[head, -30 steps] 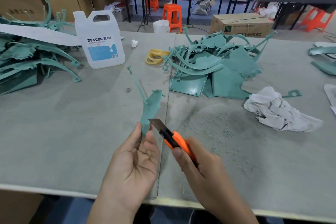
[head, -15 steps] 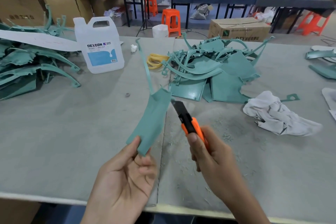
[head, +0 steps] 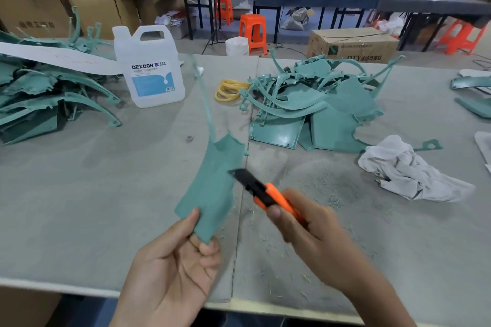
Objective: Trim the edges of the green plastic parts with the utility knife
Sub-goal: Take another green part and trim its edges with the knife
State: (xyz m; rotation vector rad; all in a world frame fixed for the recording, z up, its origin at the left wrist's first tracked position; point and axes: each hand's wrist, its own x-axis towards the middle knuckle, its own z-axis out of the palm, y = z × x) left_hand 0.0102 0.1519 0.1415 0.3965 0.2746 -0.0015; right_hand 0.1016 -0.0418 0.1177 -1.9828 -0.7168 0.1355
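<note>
a white plastic jug [head: 151, 66] is standing capped on the grey counter [head: 79, 194], carrying a blue and white label reading "dexcon"; its smaller print is too small to read, and its contents are not showing clearly. beyond the counter, a cardboard box [head: 353, 45] is sitting shut on the floor, showing the letters "dty". the left hand [head: 170, 268] is pinching the bottom corner of a green part [head: 212, 180] between thumb and curled fingers, holding it up above the counter near its front edge. the right hand [head: 313, 236] is gripping the orange handle of a utility knife [head: 268, 196], its dark blade lying against the part's right edge. more green parts [head: 313, 103] are lying heaped behind, beside a white rag [head: 406, 172].
</note>
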